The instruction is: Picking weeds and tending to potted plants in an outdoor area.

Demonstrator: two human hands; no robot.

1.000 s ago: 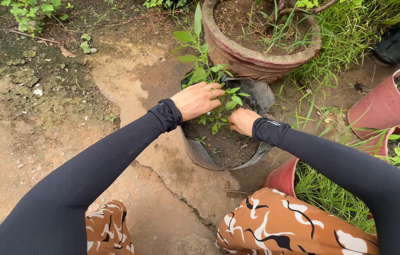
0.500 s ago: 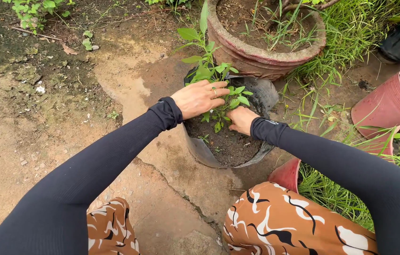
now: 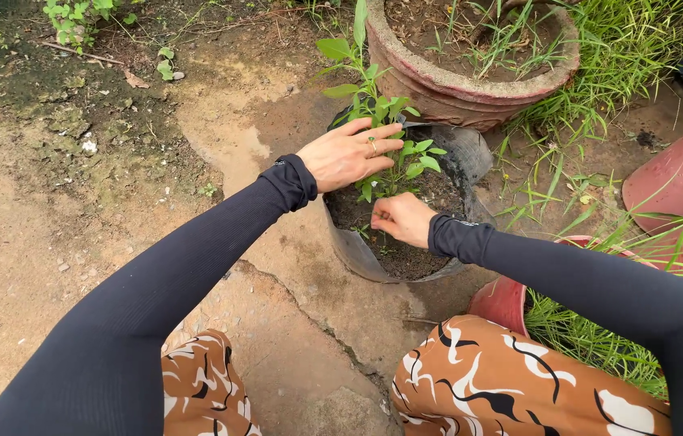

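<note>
Hands first: your left hand (image 3: pixel 351 153) lies flat and fairly open, fingers stretched out side by side toward the right, resting against the leafy green plant (image 3: pixel 390 141) at about mid-height. A ring shows on one finger. The fingers press the stems aside rather than wrap around them, so this hand is touching, not gripping.

Your right hand (image 3: pixel 403 218) is curled nearly closed, knuckles up, with the fingertips bunched down at the dark soil (image 3: pixel 406 258) just below the plant's lower leaves. Whether anything is pinched between those fingers cannot be told, since they are turned away from the camera.

Both hands sit over a black plastic grow bag (image 3: pixel 349 246), which stands on the cracked concrete ground (image 3: pixel 293 266), its soft rim folded outward. The plant rises from the soil toward the far side of the bag, its tallest shoot reaching up past the rim of a round, weathered clay pot (image 3: pixel 470 85) standing just behind. Red plastic pots (image 3: pixel 672 182) stand off to your right, with grass between them. Your knees, in brown patterned fabric, frame the bottom of the view.
</note>
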